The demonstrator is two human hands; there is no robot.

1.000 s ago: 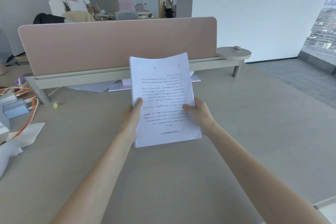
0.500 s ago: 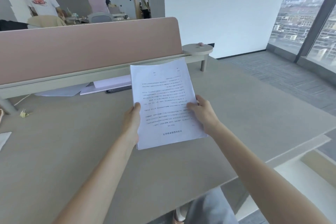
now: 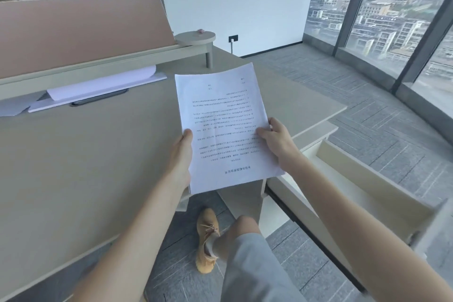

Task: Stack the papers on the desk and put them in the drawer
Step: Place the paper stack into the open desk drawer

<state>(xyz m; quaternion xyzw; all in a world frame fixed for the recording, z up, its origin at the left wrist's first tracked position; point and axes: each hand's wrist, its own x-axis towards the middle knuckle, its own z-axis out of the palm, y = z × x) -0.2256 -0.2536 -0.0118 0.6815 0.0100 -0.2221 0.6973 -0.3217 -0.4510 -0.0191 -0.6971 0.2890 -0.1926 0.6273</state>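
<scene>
Whereas earlier they hung over the desk (image 3: 85,167), the papers (image 3: 220,127) now reached past its edge toward the open drawer (image 3: 355,179); left hand (image 3: 182,154) and right hand (image 3: 279,140) each kept a closed grip on a side.

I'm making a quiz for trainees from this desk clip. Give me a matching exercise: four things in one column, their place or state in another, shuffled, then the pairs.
Things:
1. white printed paper stack
2. beige pull-out drawer
3. orange laced shoe
4. small pink object

Places or states:
A. on the round shelf end
B. held by left hand and right hand
C. open, beside the desk
D. on the grey carpet

Pairs: 1-B, 2-C, 3-D, 4-A
</scene>
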